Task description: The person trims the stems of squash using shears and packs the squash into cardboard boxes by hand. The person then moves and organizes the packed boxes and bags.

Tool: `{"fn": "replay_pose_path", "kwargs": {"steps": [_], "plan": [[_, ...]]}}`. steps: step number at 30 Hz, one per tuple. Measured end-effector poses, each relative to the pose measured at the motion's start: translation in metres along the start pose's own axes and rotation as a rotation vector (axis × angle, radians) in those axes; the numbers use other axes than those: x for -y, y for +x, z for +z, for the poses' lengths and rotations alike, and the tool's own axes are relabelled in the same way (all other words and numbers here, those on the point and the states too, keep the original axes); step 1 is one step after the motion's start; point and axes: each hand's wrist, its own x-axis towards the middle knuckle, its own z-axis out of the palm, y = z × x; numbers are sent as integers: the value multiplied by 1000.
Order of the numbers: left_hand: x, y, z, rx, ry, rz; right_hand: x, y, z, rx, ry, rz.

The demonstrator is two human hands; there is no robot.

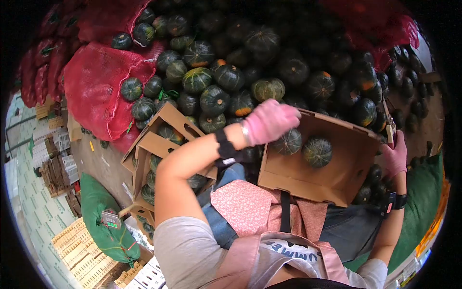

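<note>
A cardboard box (337,139) stands open before me, with two dark green squashes (317,152) inside at its left. My left hand (271,121), in a pink glove, is over the box's upper left corner, just above one squash; motion blurs its fingers, so whether it holds anything is unclear. On the right, my right hand (395,156), also gloved in pink, is closed on a pair of clippers (390,126) with the blades pointing up, beside the box's right side. A large pile of squashes (215,100) lies behind the box.
More cardboard boxes (168,123) with squashes stand at the left. Red mesh sacks (98,89) lie at the upper left. A green sack (103,214) with a small digital device (111,220) on it is at the lower left. Green fabric (423,207) spreads at the right.
</note>
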Motion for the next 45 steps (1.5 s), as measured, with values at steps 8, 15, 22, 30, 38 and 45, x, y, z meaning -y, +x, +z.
{"fn": "replay_pose_path", "kwargs": {"steps": [8, 15, 22, 30, 38, 45], "plan": [[86, -63, -83, 75, 370, -828, 18, -9, 3, -37, -149, -25], [78, -67, -78, 289, 458, -1101, 39, -24, 1, -155, -432, -242], [59, -103, -58, 151, 325, -1085, 34, -28, -6, -196, -434, -180], [27, -85, -76, 93, -565, -855, 26, -32, -8, -171, -416, -151], [-84, -34, 56, 67, -77, 589, 28, -32, 2, -150, -486, -255], [-64, -66, 39, 750, -98, 321, 13, -38, -11, -147, -421, -203]]}}
